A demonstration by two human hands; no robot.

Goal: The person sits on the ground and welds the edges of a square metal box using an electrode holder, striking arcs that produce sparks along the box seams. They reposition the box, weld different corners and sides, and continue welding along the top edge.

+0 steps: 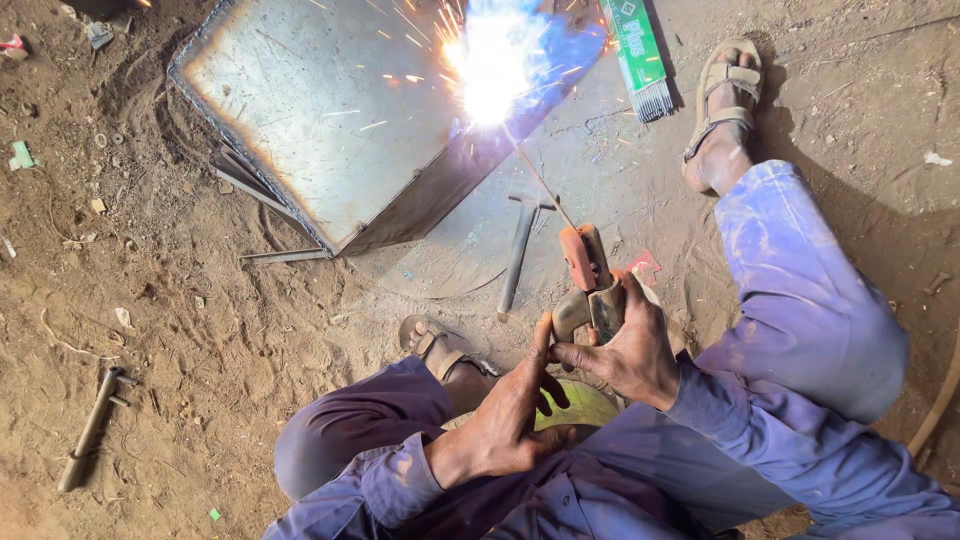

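My left hand (505, 425) sits near my knee, fingers curled loosely, its thumb reaching up to touch the base of the electrode holder (590, 285) and steady it; it clamps on nothing. My right hand (630, 350) is closed tight round the holder's handle, and the welding rod (540, 180) runs from the red jaw up and left to the far right edge of the steel sheet box (330, 120), where the arc (490, 70) burns white and throws sparks. To do this well I judge I should keep the rod angle constant, feed it in as it shortens, and creep along the seam without letting the tip stick

On the left, a metal tool (88, 430) lies on the sandy ground (200, 330). Just near of the box lies a chipping hammer (518, 255). Far right, a green packet of rods (638, 55) lies beside my sandalled foot (722, 110)
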